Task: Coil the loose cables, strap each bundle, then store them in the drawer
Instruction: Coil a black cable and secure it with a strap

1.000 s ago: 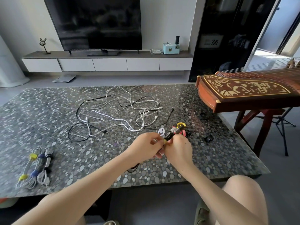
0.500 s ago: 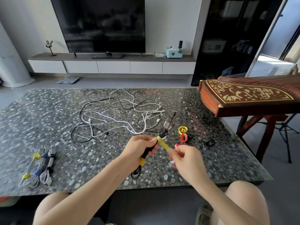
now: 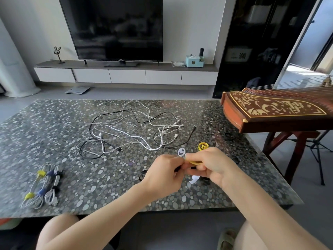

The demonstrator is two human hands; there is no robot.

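Observation:
Both hands meet above the front middle of the pebble-pattern table [image 3: 54,134]. My left hand [image 3: 163,175] grips a coiled black cable [image 3: 143,175], mostly hidden by the fingers. My right hand [image 3: 214,166] pinches a yellow strap [image 3: 193,162] against that bundle. A white strap end [image 3: 194,179] hangs below the hands. A tangle of loose white and black cables [image 3: 133,130] lies mid-table. Three strapped white bundles [image 3: 43,188] lie at the front left. A rolled yellow strap [image 3: 203,146] and a rolled white strap [image 3: 181,152] sit just behind the hands.
A wooden zither [image 3: 273,109] on a stand overhangs the table's right edge. Small black strap rolls [image 3: 228,136] lie near it. A TV [image 3: 115,27] stands on a low drawer cabinet [image 3: 126,76] by the far wall. My knees show below the front edge.
My hands, apart half a second ago with the yellow strap stretched between them, have come back together, and the strap is now against the black bundle. The view has shifted slightly.

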